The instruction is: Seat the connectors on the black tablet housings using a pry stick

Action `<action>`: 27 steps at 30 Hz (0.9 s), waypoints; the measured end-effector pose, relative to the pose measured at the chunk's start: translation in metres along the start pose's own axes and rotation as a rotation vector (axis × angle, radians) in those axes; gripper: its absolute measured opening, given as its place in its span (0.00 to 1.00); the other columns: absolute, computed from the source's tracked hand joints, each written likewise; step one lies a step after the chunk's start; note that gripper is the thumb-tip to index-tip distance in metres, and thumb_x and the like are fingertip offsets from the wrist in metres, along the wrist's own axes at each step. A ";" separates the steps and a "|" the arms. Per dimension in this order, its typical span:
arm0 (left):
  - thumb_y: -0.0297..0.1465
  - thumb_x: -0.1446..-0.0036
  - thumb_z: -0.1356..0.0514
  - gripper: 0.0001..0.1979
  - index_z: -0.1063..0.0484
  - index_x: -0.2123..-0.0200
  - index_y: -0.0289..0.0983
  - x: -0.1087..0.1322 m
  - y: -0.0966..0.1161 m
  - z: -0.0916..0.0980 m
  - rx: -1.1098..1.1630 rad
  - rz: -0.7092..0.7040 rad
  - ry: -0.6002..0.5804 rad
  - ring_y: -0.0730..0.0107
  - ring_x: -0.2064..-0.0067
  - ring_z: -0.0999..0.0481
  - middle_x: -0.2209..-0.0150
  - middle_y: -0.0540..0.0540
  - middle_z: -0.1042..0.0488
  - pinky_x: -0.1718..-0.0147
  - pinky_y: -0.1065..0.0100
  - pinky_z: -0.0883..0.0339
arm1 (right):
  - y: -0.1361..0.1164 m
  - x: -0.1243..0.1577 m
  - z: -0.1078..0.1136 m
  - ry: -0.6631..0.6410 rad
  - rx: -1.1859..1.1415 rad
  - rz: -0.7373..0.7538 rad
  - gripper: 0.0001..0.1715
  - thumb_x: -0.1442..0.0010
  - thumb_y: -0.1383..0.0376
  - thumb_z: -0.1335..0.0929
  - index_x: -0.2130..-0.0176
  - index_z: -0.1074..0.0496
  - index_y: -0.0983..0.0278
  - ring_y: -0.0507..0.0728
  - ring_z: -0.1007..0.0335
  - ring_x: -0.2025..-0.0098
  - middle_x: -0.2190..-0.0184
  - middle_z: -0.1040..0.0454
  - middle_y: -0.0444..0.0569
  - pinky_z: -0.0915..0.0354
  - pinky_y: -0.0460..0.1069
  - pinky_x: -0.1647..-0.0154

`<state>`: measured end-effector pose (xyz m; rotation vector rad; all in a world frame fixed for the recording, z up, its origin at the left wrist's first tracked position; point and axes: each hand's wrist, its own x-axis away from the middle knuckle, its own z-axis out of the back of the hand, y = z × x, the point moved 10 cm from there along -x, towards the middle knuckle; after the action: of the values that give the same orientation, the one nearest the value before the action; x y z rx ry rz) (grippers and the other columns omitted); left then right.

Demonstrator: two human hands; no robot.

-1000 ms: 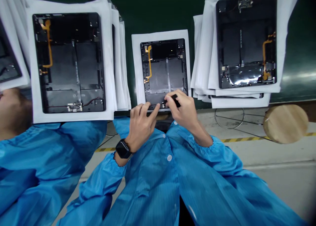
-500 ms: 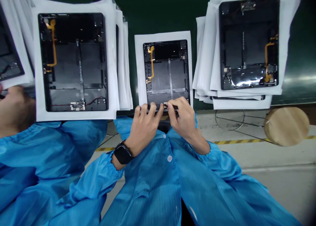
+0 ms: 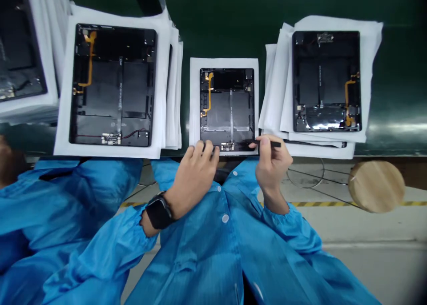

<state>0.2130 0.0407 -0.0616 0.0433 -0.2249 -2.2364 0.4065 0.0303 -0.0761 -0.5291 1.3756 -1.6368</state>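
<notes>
An open black tablet housing (image 3: pixel 220 105) lies on a white sheet (image 3: pixel 195 100) in front of me, with an orange flex cable (image 3: pixel 210 96) along its left side. My left hand (image 3: pixel 197 171) rests on the housing's lower left edge, its fingers bent; whether they hold anything is hidden. A small circuit board (image 3: pixel 227 146) shows just right of those fingertips. My right hand (image 3: pixel 271 162) is closed on a thin black tool (image 3: pixel 274 144) at the housing's lower right corner. The tool lies nearly level, its tip pointing left over the housing's lower edge.
Stacks of white sheets with black housings stand at left (image 3: pixel 113 87) and right (image 3: pixel 327 80), another at far left (image 3: pixel 20 47). A co-worker's hand (image 3: pixel 7 162) and blue sleeve are at the left. A round wooden stool (image 3: pixel 376 186) stands beyond the table edge at right.
My right hand has moved right with the tool, away from the small circuit board, which now shows fully. My left hand stays at the lower left edge. The view has shifted slightly.
</notes>
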 end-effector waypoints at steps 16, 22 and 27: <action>0.42 0.42 0.35 0.25 0.26 0.47 0.30 0.031 -0.082 -0.049 1.264 0.932 0.269 0.74 0.74 0.24 0.61 0.43 0.19 0.77 0.73 0.34 | 0.027 0.023 0.005 -0.303 -0.235 -0.294 0.13 0.29 0.57 0.31 0.62 0.19 0.59 0.61 0.17 0.54 0.67 0.17 0.47 0.39 0.64 0.29; 0.37 0.48 0.33 0.10 0.23 0.69 0.35 0.030 -0.103 -0.046 1.103 0.895 0.328 0.74 0.77 0.31 0.77 0.51 0.28 0.75 0.72 0.41 | 0.034 0.031 0.002 -0.243 -0.301 -0.371 0.14 0.33 0.52 0.28 0.62 0.19 0.60 0.63 0.18 0.55 0.69 0.17 0.49 0.29 0.62 0.39; 0.33 0.50 0.33 0.06 0.24 0.75 0.38 0.073 -0.123 -0.017 1.094 0.870 0.423 0.73 0.72 0.31 0.75 0.51 0.28 0.69 0.71 0.38 | 0.001 0.054 -0.017 -0.270 -0.317 -0.425 0.16 0.35 0.50 0.27 0.63 0.19 0.60 0.64 0.18 0.55 0.68 0.17 0.51 0.29 0.61 0.40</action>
<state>0.0744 0.0566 -0.0971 0.8203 -0.9828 -1.0034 0.3663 -0.0054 -0.0935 -1.2534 1.3861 -1.5989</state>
